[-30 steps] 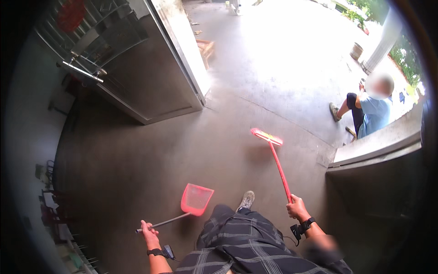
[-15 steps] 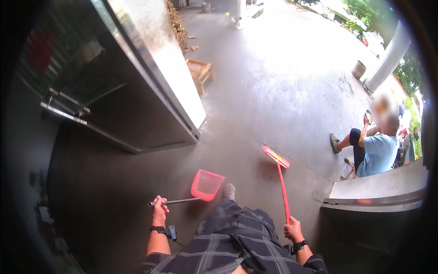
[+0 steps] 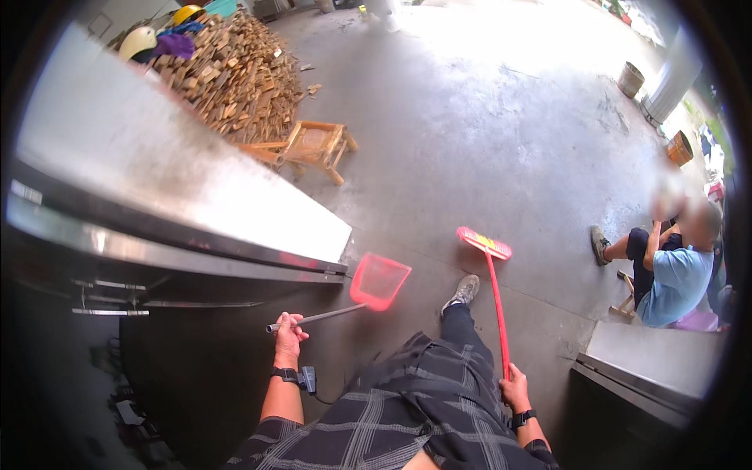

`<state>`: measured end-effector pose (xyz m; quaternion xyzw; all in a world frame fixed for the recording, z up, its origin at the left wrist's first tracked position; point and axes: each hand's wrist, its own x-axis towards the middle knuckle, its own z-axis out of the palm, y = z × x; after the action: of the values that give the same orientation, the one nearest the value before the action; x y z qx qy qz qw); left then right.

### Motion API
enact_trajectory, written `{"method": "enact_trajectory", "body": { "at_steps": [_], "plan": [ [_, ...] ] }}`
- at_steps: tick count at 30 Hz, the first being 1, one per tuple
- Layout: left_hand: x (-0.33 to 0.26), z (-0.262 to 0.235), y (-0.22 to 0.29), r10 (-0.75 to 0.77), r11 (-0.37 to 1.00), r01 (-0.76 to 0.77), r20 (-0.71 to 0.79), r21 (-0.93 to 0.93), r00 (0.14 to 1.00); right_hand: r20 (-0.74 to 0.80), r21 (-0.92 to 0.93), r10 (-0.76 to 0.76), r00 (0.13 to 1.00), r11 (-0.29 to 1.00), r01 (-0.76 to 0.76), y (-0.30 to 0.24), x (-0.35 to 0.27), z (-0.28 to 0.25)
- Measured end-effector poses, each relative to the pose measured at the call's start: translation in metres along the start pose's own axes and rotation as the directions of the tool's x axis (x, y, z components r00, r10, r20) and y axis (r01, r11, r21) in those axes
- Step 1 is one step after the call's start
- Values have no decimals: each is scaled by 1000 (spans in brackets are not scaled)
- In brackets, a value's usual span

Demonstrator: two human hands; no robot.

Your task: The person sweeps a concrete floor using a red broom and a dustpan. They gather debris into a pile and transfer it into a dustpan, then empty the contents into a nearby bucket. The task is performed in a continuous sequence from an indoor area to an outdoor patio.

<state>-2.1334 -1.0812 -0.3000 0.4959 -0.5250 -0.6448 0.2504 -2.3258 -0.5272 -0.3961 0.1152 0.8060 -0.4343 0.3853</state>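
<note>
My left hand [image 3: 288, 337] grips the grey metal handle of a red dustpan [image 3: 380, 281], held out low in front of me above the concrete floor. My right hand [image 3: 515, 388] is closed on the red stick of a broom [image 3: 496, 301]; its red brush head [image 3: 484, 243] rests on the floor ahead of my grey shoe [image 3: 462, 291]. My leg in dark checked trousers steps forward between the two tools.
A large steel door or cabinet [image 3: 149, 204] stands close on my left. Behind it lie a heap of cut firewood [image 3: 235, 74] and a small wooden stool [image 3: 313, 147]. A person in a blue shirt [image 3: 674, 274] sits at the right beside a steel ledge [image 3: 650, 360].
I have walked forward; the view has tilted up, bringing the woodpile and stool into sight. Dustpan and broom stay in my hands, carried along with me.
</note>
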Motion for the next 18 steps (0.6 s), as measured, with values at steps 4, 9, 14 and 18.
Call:
{"method": "enact_trajectory", "body": {
  "at_steps": [4, 9, 14, 18],
  "plan": [
    [42, 44, 22, -17, 996, 12, -56, -90, 998, 28, 40, 56, 998, 998, -58, -81, 66, -42],
    [120, 85, 58, -53, 988, 32, -138, -151, 989, 129, 159, 125, 984, 977, -144, -207, 146, -74],
    [196, 165, 78, -107, 984, 72, -223, -161, 969, 36, 167, 158, 987, 973, -161, -272, 211, -97],
    [277, 244, 97, -125, 988, 107, -180, -107, 976, -57, 203, 210, 976, 960, -195, -313, 258, -94]
  ]
}}
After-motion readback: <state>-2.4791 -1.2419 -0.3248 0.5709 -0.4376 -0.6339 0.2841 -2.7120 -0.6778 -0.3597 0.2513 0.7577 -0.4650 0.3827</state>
